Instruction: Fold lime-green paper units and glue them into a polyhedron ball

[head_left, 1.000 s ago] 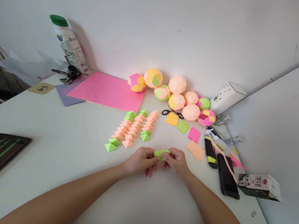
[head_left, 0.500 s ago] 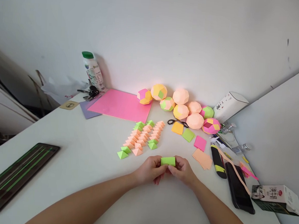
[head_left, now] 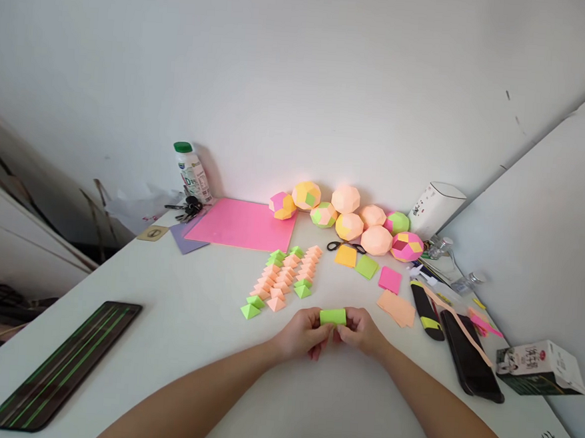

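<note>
A small strip of green paper (head_left: 333, 316) is held up between the two hands, over the tabletop (head_left: 190, 318) and toward its right edge from the middle. The left hand (head_left: 304, 333) pinches the strip's left end and the right hand (head_left: 366, 332) pinches the other, the thumbs nearly meeting below it. Just beyond the left hand, folded paper pieces (head_left: 284, 276), peach and green, stand in three slanting rows. From the right hand toward the back edge lie peach slips (head_left: 396, 308), a pink square (head_left: 390, 280), a green square (head_left: 367, 266) and an orange square (head_left: 346, 255), the last touching black-handled scissors (head_left: 331, 246). Faceted paper balls (head_left: 349, 226) cluster along the back edge, one touching a large pink sheet (head_left: 242, 223). A green-capped bottle (head_left: 195, 175) stands near the back left corner, with keys (head_left: 192, 206) beside it. Near the right edge I see a black phone (head_left: 468, 358) and a carton (head_left: 537, 366); a dark striped panel (head_left: 62, 366) lies by the left edge.
</note>
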